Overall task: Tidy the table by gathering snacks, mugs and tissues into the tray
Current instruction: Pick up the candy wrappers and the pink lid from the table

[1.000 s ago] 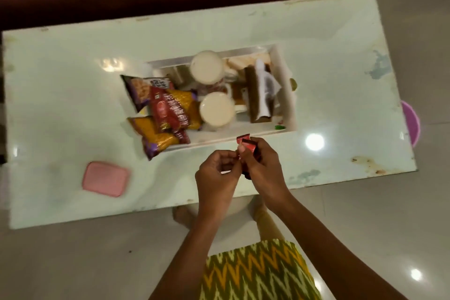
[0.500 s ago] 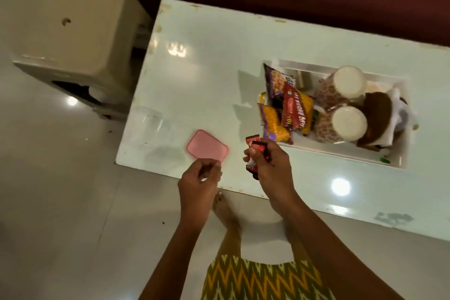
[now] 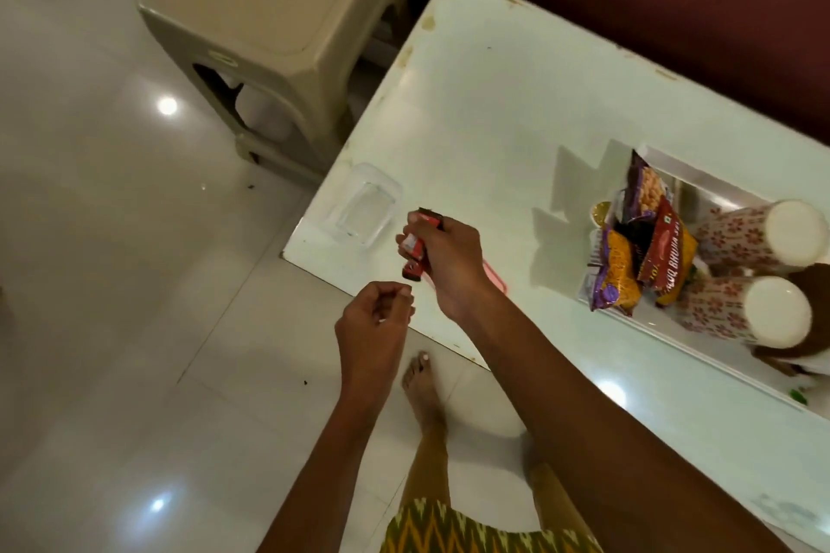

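R hand (image 3: 449,265) clamps a red packet (image 3: 415,249) above table (image 3: 494,103) corner, well apart from tray (image 3: 700,181), prob. yet to go in. L hand (image 3: 373,328) curled nearby; can't tell if it holds anything.

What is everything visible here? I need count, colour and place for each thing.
table: one, pale, right.
tray: one, white, on table.
snack packets: at least three, purple, yellow, red, in tray.
mugs: two, floral white, in tray.
clear container: one, transparent, table corner.
pink lid: one, pink, table, partly behind right hand.
stool: one, beige, beside table.
red wrapper: one, red, in right hand.
right hand: one, grips red wrapper.
left hand: one, fingers curled.
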